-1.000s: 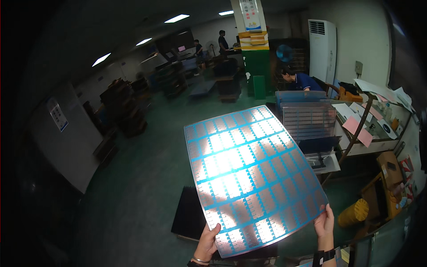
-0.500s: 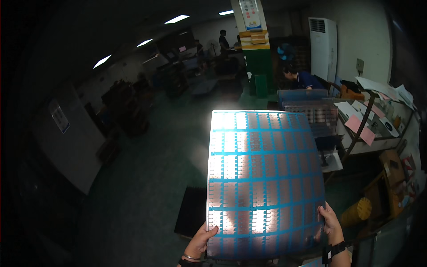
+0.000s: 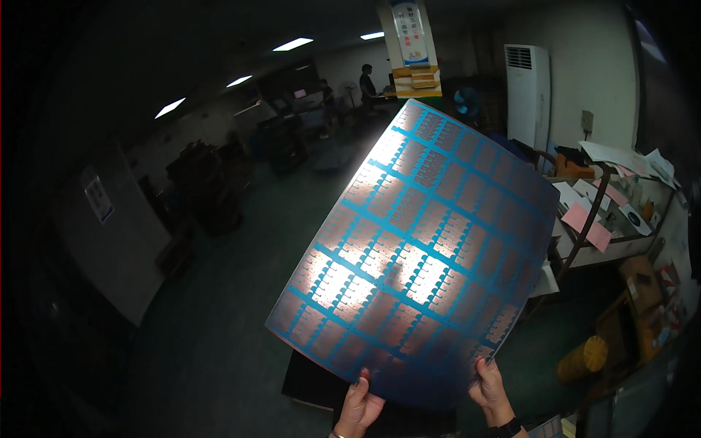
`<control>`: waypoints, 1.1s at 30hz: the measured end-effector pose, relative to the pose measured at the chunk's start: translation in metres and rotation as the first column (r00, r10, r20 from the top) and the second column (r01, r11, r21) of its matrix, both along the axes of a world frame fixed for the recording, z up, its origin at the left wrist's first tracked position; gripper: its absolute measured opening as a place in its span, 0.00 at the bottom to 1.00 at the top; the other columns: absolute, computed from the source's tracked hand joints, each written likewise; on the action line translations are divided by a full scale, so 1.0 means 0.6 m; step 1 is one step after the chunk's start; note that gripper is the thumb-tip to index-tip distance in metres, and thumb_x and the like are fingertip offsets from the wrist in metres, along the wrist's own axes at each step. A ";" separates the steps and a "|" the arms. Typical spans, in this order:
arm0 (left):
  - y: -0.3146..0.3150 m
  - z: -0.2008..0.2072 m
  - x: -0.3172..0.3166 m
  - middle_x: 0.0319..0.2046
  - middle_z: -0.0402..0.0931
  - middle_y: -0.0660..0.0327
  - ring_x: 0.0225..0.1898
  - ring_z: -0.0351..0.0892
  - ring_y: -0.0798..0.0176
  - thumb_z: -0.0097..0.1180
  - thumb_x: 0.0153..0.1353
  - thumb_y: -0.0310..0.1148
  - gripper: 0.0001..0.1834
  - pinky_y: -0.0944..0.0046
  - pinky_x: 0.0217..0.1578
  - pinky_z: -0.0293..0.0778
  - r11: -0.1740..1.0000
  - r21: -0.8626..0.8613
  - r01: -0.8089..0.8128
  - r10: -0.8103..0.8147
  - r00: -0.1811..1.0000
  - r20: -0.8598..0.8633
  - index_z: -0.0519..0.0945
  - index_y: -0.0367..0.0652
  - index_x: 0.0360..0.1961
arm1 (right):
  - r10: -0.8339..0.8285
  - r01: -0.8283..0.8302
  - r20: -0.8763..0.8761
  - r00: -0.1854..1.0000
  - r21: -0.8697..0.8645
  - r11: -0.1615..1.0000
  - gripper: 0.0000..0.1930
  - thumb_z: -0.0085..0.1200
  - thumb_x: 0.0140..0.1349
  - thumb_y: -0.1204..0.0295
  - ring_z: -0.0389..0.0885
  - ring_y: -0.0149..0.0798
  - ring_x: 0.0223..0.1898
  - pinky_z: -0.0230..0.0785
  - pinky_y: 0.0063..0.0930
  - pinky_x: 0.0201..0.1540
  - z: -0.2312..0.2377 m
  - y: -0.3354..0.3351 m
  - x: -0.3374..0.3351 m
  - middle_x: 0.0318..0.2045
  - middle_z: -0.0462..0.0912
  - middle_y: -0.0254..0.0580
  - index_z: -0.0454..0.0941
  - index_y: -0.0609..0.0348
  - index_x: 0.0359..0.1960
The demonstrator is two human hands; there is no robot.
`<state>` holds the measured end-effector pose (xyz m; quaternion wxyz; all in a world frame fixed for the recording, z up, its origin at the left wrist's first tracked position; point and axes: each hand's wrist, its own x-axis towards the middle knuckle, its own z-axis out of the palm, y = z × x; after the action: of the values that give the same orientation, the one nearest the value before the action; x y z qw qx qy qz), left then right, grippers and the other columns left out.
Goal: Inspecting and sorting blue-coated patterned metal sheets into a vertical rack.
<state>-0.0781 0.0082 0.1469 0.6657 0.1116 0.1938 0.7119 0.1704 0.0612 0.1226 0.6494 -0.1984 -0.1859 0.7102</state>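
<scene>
A large copper-coloured circuit board panel (image 3: 398,252) with a blue grid pattern is held up in front of me, leaning with its top toward the right. Bright glare lies across its middle and left side. My left hand (image 3: 359,405) grips the lower edge, thumb on the front face. On the lower right edge, my right hand (image 3: 491,387) pinches the panel the same way. Most fingers of both hands are hidden behind it. Below the panel, a black flat surface (image 3: 310,379) shows partly.
To the right stands a cluttered desk with papers and a pink sheet (image 3: 586,225). A yellow cylinder (image 3: 583,359) stands below it. Farther back are a pillar (image 3: 409,36), a white floor-standing air conditioner (image 3: 527,95) and a person (image 3: 367,82). Dark stacks (image 3: 201,186) line the left.
The panel has turned clockwise from upright to tilted, and its top has risen. My left hand has shifted right and down along the edge; my right hand has moved left. The panel now hides the worker behind.
</scene>
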 end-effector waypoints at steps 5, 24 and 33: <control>0.010 0.014 -0.047 0.40 0.76 0.64 0.44 0.76 0.60 0.55 0.60 0.36 0.05 0.56 0.47 0.73 0.994 -0.100 -0.037 0.036 0.999 -0.020 0.76 0.50 0.36 | 0.137 -0.137 0.004 0.991 0.136 0.981 0.13 0.48 0.64 0.72 0.79 0.35 0.41 0.77 0.31 0.39 0.001 0.003 0.061 0.44 0.77 0.43 0.68 0.59 0.50; -0.025 0.005 -0.189 0.35 0.77 0.63 0.36 0.75 0.71 0.48 0.64 0.27 0.05 0.70 0.41 0.73 0.927 -0.229 -0.299 0.109 0.796 -0.596 0.73 0.40 0.39 | -0.306 0.352 0.530 0.791 0.015 0.936 0.25 0.45 0.66 0.59 0.78 0.35 0.45 0.69 0.26 0.49 0.023 -0.043 0.291 0.47 0.77 0.45 0.68 0.70 0.54; -0.039 -0.007 -0.209 0.30 0.75 0.69 0.33 0.74 0.75 0.48 0.63 0.27 0.05 0.72 0.38 0.73 0.895 -0.282 -0.344 0.095 0.767 -0.635 0.74 0.42 0.39 | -0.245 0.339 0.564 0.788 -0.066 0.938 0.22 0.49 0.64 0.64 0.78 0.34 0.44 0.71 0.26 0.47 0.011 -0.046 0.284 0.46 0.78 0.46 0.69 0.68 0.54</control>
<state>-0.2035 -0.0150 0.1428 0.4867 0.1775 0.5434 0.6605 0.3406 0.0333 0.1294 0.6525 -0.4720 -0.2719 0.5268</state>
